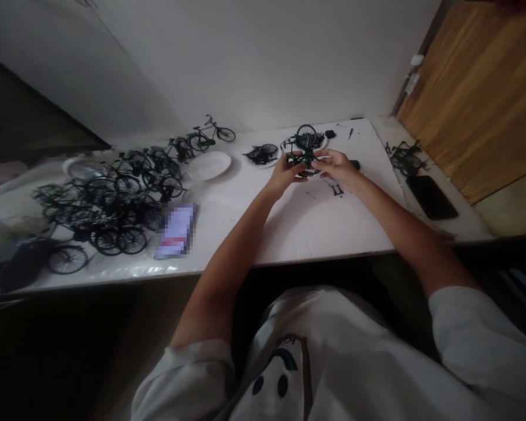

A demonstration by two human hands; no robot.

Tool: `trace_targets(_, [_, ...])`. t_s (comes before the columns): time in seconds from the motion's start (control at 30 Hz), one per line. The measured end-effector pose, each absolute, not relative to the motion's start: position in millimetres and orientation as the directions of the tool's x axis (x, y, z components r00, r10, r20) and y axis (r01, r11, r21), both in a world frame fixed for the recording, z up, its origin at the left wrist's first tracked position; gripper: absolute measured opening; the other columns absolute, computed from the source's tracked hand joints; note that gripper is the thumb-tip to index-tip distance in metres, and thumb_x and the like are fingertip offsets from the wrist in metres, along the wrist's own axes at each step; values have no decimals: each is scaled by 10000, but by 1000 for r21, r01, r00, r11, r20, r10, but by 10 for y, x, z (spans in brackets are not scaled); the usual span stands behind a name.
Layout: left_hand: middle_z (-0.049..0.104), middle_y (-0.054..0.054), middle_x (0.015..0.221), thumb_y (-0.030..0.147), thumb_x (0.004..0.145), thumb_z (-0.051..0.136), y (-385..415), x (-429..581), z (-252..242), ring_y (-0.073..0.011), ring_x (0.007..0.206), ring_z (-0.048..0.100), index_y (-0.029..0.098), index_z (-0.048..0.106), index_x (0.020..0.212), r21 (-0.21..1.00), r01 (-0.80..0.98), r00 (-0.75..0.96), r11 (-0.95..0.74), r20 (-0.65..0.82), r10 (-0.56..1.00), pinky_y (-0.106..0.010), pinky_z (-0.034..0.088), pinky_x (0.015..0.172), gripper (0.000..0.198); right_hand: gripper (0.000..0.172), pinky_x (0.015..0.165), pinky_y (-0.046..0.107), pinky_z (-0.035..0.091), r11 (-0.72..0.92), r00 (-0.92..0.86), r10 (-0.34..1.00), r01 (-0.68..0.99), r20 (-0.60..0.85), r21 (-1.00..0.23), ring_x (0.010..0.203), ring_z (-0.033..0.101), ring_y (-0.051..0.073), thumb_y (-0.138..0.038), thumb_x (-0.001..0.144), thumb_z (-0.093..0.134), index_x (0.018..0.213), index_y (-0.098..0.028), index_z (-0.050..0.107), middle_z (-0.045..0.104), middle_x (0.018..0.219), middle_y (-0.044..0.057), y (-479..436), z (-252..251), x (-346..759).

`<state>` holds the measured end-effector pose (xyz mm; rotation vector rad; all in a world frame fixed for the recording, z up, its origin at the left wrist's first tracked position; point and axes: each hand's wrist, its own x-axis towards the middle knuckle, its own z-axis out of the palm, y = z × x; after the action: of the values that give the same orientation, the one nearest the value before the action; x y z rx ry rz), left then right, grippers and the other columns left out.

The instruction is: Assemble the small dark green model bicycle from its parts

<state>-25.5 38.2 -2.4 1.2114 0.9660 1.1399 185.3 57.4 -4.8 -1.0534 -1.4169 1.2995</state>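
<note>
A small dark model bicycle point(307, 153) is held up above the white table between my two hands, one of its wheels pointing away from me. My left hand point(286, 173) grips it from the left, fingers closed on the frame. From the right, my right hand point(334, 166) pinches the same bicycle with thumb and fingers. Just beyond it sits a plate of dark bicycle parts point(319, 142). Below my right hand a small dark bracket-like part point(335, 189) lies on the table. My fingers hide part of the bicycle.
Many model bicycles point(114, 199) crowd the table's left side, and one point(211, 135) stands at the back. A white plate point(209, 165), a plate with parts point(263, 154) and a blurred purple-white packet point(175, 231) lie between. At right are a dark phone-like slab point(432, 197) and another model bicycle point(405, 156).
</note>
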Motion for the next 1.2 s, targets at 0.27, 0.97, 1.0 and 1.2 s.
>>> trace_targets(0.27, [810, -65, 1030, 249, 823, 787, 394, -255, -12, -260, 933, 828, 237, 561, 1301, 986, -163, 197, 21, 11, 980, -436, 668, 920, 529, 440, 686, 283, 590, 58, -201, 978, -27, 63, -998, 879, 757, 187, -390, 778, 1009, 1112, -261, 752, 814, 998, 28, 612, -90, 1843])
trace_targets(0.97, [789, -41, 1016, 469, 885, 857, 389, -225, -41, -196, 827, 786, 279, 534, 1303, 989, -145, 194, -16, 44, 980, -352, 646, 803, 562, 490, 690, 266, 603, 117, -165, 979, -43, 123, -992, 1040, 771, 222, -501, 778, 975, 1137, -262, 744, 819, 1043, 46, 574, -61, 1799])
trace_targets(1.0, [789, -40, 1021, 468, 888, 858, 392, -229, -45, -195, 827, 788, 277, 535, 1303, 989, -150, 196, -20, 49, 979, -349, 648, 800, 559, 511, 692, 267, 602, 123, -169, 977, -49, 129, -991, 1048, 771, 224, -527, 769, 976, 1141, -264, 746, 818, 1045, 46, 572, -59, 1802])
trace_targets(1.2, [787, -41, 1026, 443, 900, 859, 393, -241, -45, -198, 846, 795, 273, 538, 1300, 986, -164, 203, -37, 71, 977, -352, 658, 805, 540, 665, 749, 306, 605, 170, -196, 965, -29, 172, -985, 966, 747, 211, -526, 659, 1031, 1187, -284, 706, 798, 1016, 25, 570, -83, 1794])
